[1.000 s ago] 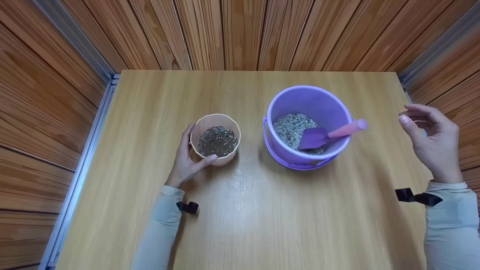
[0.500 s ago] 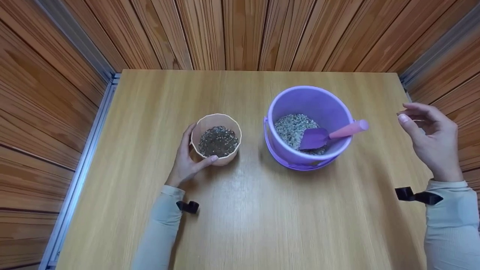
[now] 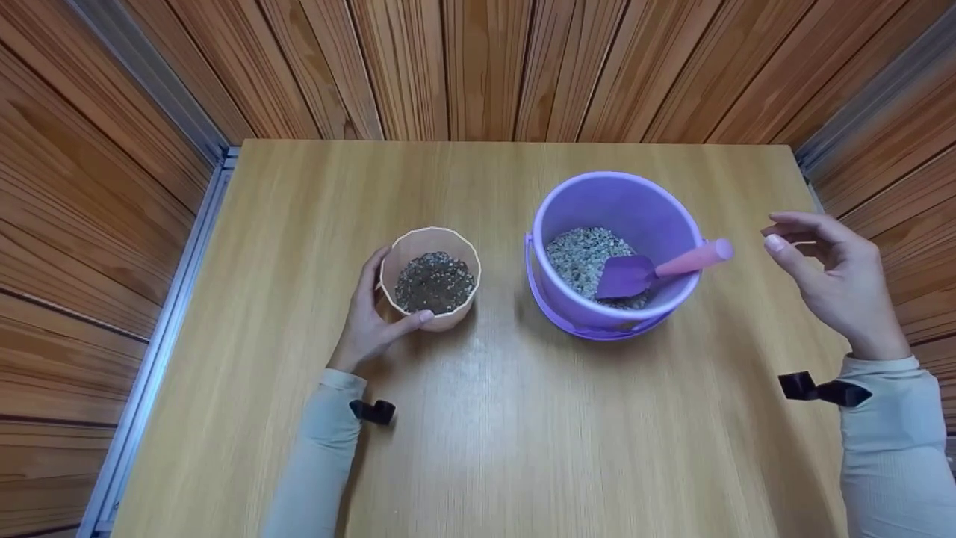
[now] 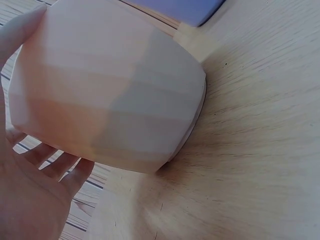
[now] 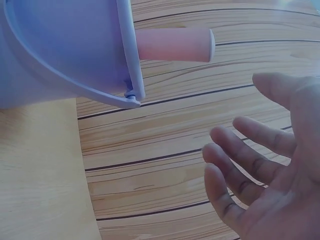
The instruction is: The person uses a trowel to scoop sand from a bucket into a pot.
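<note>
A pale peach flower pot (image 3: pixel 441 320) with a faceted rim stands upright on the table, dark gritty soil (image 3: pixel 435 282) inside it. My left hand (image 3: pixel 371 321) grips its near left side, thumb by the rim and fingers round the outer wall; the left wrist view shows the pot wall (image 4: pixel 110 85) close up. To the right stands a purple bucket (image 3: pixel 614 196) partly filled with grey gravel (image 3: pixel 586 254). In it lies a small shovel (image 3: pixel 626 275) with a purple blade, its pink handle (image 5: pixel 175 44) sticking out over the rim. My right hand (image 3: pixel 840 280) hovers right of that handle, fingers loosely bent, holding nothing.
The bucket's purple carrying handle (image 5: pixel 60 75) hangs down against its side. Wood-panelled walls (image 3: pixel 478 71) enclose the wooden table (image 3: pixel 523 448) at the back and both sides. A metal rail (image 3: pixel 160 329) runs along the left edge.
My right hand has moved a little left, nearer the shovel's handle. The left hand, the pot and the bucket have stayed where they were.
</note>
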`<action>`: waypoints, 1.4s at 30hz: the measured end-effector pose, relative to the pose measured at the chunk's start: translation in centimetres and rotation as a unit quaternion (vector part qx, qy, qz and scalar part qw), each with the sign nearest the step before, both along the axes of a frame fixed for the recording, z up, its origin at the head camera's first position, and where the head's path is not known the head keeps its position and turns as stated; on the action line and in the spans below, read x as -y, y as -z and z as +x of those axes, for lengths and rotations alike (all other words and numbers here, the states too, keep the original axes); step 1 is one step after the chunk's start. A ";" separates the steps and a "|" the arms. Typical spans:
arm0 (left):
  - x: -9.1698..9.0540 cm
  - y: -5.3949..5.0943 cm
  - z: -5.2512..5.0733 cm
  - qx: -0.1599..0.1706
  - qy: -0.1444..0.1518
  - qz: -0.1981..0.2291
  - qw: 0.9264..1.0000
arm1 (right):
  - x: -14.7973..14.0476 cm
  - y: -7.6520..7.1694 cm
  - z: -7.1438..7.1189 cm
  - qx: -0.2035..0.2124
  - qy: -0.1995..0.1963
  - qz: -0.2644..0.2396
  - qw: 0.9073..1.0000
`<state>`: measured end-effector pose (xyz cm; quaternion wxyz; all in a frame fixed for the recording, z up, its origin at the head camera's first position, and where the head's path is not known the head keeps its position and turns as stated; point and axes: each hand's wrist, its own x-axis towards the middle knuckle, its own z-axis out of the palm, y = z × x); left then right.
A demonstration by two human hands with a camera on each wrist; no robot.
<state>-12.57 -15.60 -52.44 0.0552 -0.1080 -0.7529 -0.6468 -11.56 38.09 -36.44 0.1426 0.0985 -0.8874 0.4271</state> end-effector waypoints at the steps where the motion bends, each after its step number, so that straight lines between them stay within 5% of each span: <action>1: 0.0 0.0 0.0 0.000 0.000 0.003 1.000 | 0.1 0.0 0.0 0.005 -0.006 0.004 1.000; 4: 0.0 -0.1 -0.1 0.005 0.001 0.009 1.000 | 0.6 -0.2 0.2 0.016 -0.024 0.022 0.999; 11: -0.6 -3.3 1.2 0.023 0.005 0.015 1.000 | 1.8 -0.5 0.2 -0.012 -0.068 0.068 0.995; 30: -0.6 -3.4 1.3 0.025 -0.002 -0.007 1.000 | 3.9 -2.9 -1.1 -0.031 -0.110 0.232 0.966; 36: -0.5 -3.4 1.4 0.027 0.000 -0.007 1.000 | 4.4 -3.9 -1.6 -0.006 -0.114 0.267 0.957; 42: -0.6 -3.4 1.4 0.029 -0.003 -0.007 1.000 | 5.1 -5.0 -2.0 0.009 -0.123 0.322 0.939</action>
